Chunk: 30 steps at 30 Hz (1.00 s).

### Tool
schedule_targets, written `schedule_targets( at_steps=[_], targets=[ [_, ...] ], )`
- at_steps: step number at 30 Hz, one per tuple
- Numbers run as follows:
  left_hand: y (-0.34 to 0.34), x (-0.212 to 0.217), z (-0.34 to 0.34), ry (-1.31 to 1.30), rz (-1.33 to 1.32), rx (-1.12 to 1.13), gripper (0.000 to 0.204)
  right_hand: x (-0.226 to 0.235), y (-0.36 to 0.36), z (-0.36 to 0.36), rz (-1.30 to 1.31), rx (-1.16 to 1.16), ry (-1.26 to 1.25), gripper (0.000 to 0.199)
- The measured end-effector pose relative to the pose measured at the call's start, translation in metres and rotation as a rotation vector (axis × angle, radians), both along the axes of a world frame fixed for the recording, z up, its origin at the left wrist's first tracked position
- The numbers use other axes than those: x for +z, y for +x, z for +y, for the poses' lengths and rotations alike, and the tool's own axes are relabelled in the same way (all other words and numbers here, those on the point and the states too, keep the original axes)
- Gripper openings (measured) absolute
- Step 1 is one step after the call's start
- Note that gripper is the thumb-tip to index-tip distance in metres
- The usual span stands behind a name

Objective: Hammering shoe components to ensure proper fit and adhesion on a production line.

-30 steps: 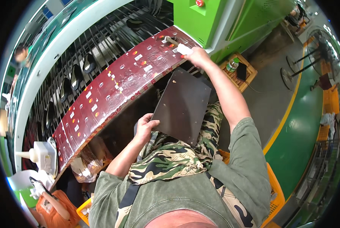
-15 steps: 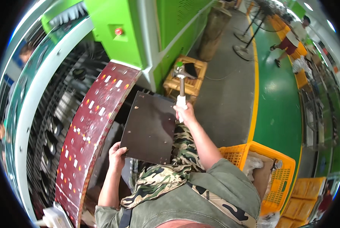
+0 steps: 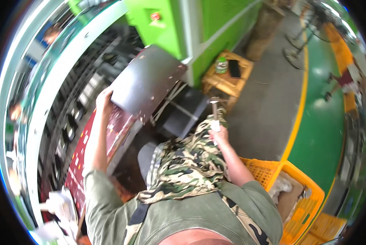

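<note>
Dark flat rectangular board (image 3: 146, 83) gripped by left hand (image 3: 103, 100); right hand (image 3: 219, 132) clasps small hammer (image 3: 214, 112). Yellow plastic crate (image 3: 301, 196) holds white rags, on grey floor (image 3: 268, 102).

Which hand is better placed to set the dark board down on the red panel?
Left. The left hand grips the dark board directly above the red panel; the right hand holds a hammer over the lap.

Dark brown board (image 3: 146, 83), camouflage trousers (image 3: 189, 163), orange crate (image 3: 301, 196), green machine (image 3: 207, 24).
</note>
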<state>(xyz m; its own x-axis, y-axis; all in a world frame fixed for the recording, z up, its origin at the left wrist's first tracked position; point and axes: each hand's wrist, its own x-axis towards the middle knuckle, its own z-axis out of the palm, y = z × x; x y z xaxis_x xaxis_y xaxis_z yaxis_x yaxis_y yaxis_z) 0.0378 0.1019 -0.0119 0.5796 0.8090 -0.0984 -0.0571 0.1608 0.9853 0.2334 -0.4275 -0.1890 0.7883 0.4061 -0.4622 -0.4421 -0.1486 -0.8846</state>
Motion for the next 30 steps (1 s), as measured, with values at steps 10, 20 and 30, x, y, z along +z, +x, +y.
schedule_targets(
  at_steps=[10,20,30],
  targets=[
    [0.030,-0.001,-0.117,1.164,0.972,-0.241,0.107,0.021,0.005,0.012,-0.123,0.153,-0.247,0.025],
    [0.045,-0.001,-0.130,1.142,1.094,-0.181,0.121,0.031,0.012,0.016,-0.035,0.220,-0.282,0.020],
    [0.060,-0.017,-0.080,1.071,1.181,-0.150,0.120,0.014,0.013,0.004,-0.019,0.173,-0.229,0.016]
  ],
)
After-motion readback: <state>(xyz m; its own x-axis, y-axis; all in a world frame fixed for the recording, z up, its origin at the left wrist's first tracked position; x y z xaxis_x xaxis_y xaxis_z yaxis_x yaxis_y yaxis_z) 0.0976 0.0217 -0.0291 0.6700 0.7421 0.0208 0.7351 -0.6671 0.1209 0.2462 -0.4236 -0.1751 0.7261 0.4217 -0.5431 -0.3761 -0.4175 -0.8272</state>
